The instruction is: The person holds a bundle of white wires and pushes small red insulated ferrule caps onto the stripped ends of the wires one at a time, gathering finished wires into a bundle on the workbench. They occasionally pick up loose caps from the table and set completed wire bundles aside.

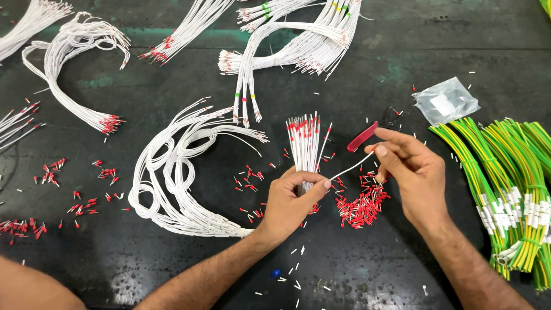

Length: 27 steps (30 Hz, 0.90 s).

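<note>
My left hand (291, 201) grips a bundle of white wires (304, 140) that stands upright, most tips capped with red ferrules. One single white wire (351, 167) bends out from the bundle to the right. My right hand (410, 172) pinches the end of that wire between thumb and fingers, where a small red ferrule shows. A pile of loose red ferrules (360, 208) lies on the dark table just below and between both hands.
Red-handled pliers (363, 136) lie behind my right hand. A coiled white wire harness (172, 172) lies left, further white bundles (298, 40) at the back, green-yellow wires (505, 172) right, a clear plastic bag (445, 100), scattered red ferrules (86, 201) left.
</note>
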Each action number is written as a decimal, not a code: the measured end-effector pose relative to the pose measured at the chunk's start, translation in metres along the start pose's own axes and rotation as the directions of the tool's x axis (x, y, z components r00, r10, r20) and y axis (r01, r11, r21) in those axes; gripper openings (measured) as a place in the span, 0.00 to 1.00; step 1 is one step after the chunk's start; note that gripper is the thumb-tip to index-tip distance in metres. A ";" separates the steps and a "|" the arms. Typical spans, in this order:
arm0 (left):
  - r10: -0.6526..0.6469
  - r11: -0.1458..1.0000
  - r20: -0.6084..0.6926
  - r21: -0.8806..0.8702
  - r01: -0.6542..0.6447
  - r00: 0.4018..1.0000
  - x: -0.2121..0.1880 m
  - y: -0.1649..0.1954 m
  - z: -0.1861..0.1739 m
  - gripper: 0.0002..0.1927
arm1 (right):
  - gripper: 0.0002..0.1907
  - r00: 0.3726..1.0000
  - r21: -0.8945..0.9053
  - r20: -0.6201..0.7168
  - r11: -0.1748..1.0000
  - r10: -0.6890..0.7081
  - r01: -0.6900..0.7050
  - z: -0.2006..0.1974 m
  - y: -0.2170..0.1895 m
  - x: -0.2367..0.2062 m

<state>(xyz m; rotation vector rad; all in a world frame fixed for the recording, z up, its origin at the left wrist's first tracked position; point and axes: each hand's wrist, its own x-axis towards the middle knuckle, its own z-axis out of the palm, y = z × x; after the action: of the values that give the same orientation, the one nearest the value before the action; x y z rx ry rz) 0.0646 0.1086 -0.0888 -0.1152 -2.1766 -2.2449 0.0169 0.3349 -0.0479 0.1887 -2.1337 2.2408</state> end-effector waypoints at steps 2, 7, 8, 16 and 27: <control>0.021 0.999 -0.006 -0.025 -0.021 1.000 0.000 0.000 0.000 0.10 | 0.18 0.999 0.028 0.019 0.999 0.034 -0.034 -0.001 0.002 0.000; -0.097 0.989 -0.015 -0.114 0.095 0.995 -0.003 -0.003 -0.003 0.11 | 0.12 0.993 0.003 0.098 0.998 0.061 -0.062 -0.003 0.006 -0.003; -0.109 0.984 -0.021 -0.143 0.105 0.994 -0.003 -0.005 -0.004 0.12 | 0.12 0.993 0.000 0.099 0.998 0.062 -0.063 -0.003 0.007 -0.003; -0.161 0.959 -0.039 -0.242 0.147 0.986 0.003 -0.016 -0.004 0.13 | 0.09 0.982 0.025 0.105 0.987 0.156 -0.160 -0.004 0.015 0.000; -0.128 0.980 -0.012 -0.158 0.124 0.992 0.002 -0.010 -0.005 0.11 | 0.08 0.976 0.052 0.139 0.983 0.167 -0.176 -0.010 0.022 0.007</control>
<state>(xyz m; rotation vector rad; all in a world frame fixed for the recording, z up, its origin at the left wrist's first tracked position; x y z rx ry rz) 0.0621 0.1043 -0.0990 0.0484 -2.0484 -2.4712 0.0065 0.3437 -0.0693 0.1681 -2.2254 2.4600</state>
